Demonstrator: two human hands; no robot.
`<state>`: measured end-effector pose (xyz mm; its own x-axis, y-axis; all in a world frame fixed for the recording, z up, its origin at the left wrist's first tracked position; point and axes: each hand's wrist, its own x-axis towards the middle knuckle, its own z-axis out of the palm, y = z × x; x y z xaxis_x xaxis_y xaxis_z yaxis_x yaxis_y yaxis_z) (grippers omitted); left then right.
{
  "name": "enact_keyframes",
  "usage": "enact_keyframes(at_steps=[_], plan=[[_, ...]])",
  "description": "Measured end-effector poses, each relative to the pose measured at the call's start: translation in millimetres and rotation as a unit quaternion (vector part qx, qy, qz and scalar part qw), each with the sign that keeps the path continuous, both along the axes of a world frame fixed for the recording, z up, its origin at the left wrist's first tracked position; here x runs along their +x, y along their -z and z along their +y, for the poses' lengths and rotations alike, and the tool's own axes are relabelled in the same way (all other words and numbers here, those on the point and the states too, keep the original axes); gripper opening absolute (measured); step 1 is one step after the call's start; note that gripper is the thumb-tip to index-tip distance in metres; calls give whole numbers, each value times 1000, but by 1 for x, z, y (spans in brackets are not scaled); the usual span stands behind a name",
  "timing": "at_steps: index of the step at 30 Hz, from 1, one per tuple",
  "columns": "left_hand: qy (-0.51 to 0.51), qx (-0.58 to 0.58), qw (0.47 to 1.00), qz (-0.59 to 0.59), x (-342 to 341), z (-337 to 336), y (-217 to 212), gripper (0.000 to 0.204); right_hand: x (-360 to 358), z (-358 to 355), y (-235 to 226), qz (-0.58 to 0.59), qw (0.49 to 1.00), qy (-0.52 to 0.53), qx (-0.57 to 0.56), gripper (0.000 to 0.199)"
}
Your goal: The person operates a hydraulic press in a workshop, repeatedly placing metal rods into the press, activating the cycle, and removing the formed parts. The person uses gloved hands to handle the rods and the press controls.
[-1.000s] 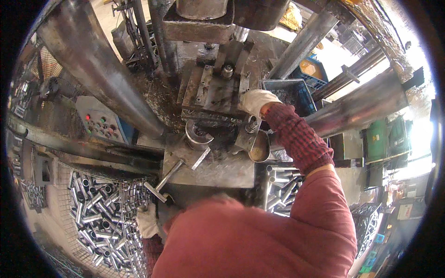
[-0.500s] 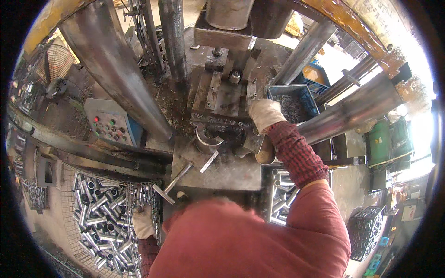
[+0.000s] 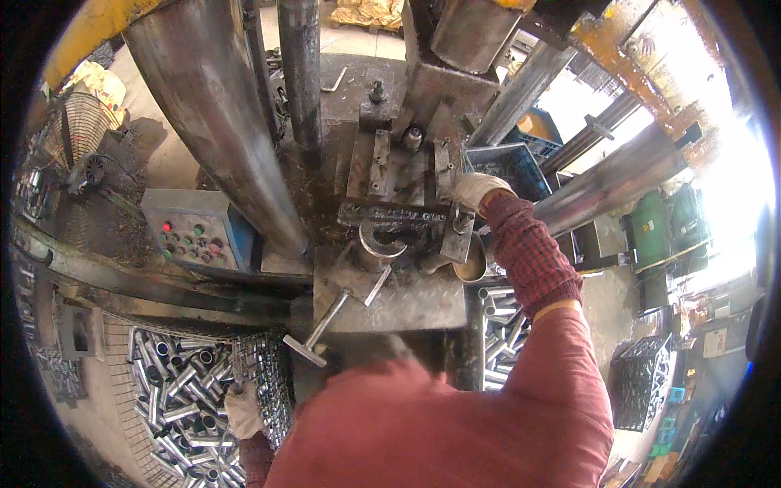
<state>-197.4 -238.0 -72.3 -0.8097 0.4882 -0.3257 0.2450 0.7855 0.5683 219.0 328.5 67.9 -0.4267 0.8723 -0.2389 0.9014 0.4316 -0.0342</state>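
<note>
My right hand (image 3: pixel 481 192), in a pale work glove, is at the right side of a dark steel press die (image 3: pixel 399 175). Just below that glove stands a bolt on a small metal block (image 3: pixel 455 244). The right fingertips are hard to make out against the die. At lower left my left hand (image 3: pixel 244 412), also gloved, is at the inner side of a wire basket (image 3: pixel 122 390) heaped with short shiny metal tubes (image 3: pixel 183 378). Its fingers are unclear, and I cannot tell whether they hold a tube. A T-handled tool (image 3: pixel 329 319) and a curved metal half-ring (image 3: pixel 377 244) are on the plate before the die.
Thick steel columns (image 3: pixel 220 122) flank the die, with a press ram (image 3: pixel 455 65) above. A control box with buttons (image 3: pixel 195 232) stands left. Behind my right hand is a blue crate (image 3: pixel 512 167). More tubes (image 3: pixel 498 333) lie below my right forearm; a round cup (image 3: pixel 472 264) sits beside the plate.
The whole view has shifted with my head. My right hand has drawn slightly right, uncovering the bolt below it. My left hand remains by the basket.
</note>
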Motion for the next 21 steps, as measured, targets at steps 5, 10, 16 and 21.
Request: enact_keyframes(at_steps=[5, 10, 16, 21], plan=[[-39, -18, 999, 4, 8, 8, 4, 54, 6, 36, -3, -91, 983, -83, 139, 26], [-80, -57, 995, 5, 43, 24, 18, 55, -14, 66, 15, -115, 985, -104, 82, 26], [-103, -25, 994, 26, 84, 33, 20, 46, -4, 67, 9, -131, 982, -131, 30, 48], [-103, -10, 994, 15, 87, 5, 25, 39, -9, 59, 6, -114, 988, -99, 44, 40]])
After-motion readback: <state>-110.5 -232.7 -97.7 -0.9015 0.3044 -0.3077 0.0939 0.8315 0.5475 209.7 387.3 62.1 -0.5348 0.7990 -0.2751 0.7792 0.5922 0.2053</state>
